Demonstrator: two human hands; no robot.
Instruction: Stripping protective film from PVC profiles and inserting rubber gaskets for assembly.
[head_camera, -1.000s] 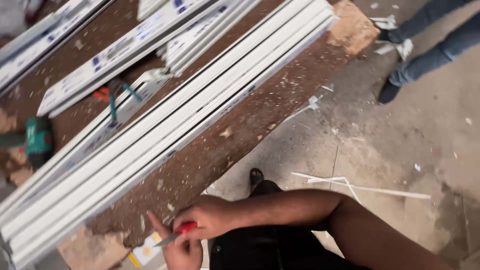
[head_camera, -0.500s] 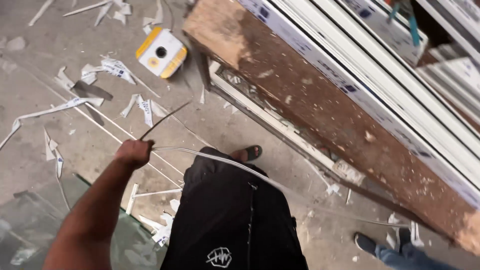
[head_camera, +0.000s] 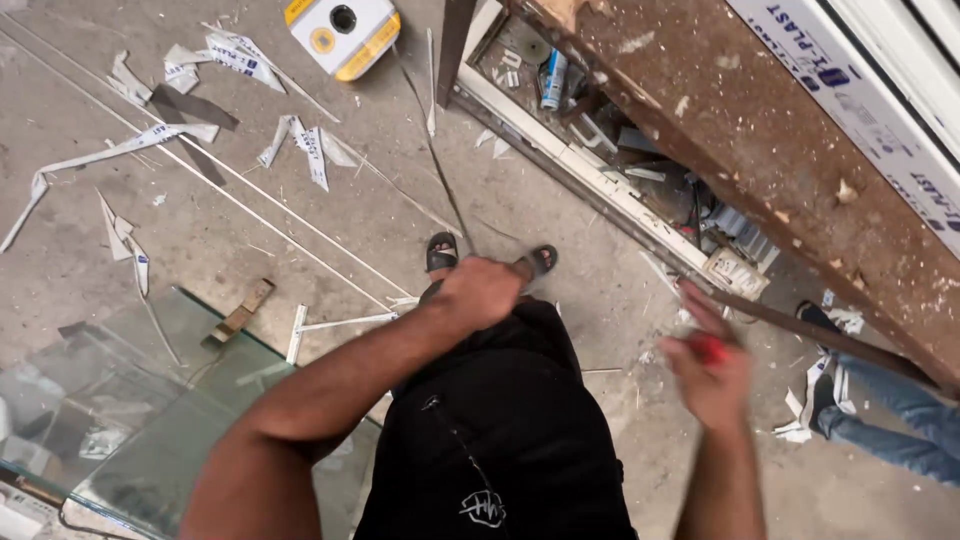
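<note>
My left hand (head_camera: 482, 292) is a closed fist in front of my black shorts, above my sandalled feet (head_camera: 441, 252). A thin dark strip (head_camera: 432, 150) runs from that fist up across the concrete floor towards a yellow-and-white box (head_camera: 340, 28). My right hand (head_camera: 712, 375) is blurred at the right, just below the edge of the brown workbench (head_camera: 800, 160). Its fingers are closed on a small red-handled tool (head_camera: 712, 347), whose tip I cannot make out.
White profile lengths (head_camera: 880, 90) lie on the bench, and a cluttered low shelf (head_camera: 620, 170) sits under it. A glass pane (head_camera: 150, 410) lies at lower left. Scraps of white film (head_camera: 300, 150) litter the floor. Another person's jeans-clad legs (head_camera: 885, 425) stand at right.
The view has swung over the floor. My left hand came in from the left to the front of my body with the strip. My right hand with the red tool has come into view.
</note>
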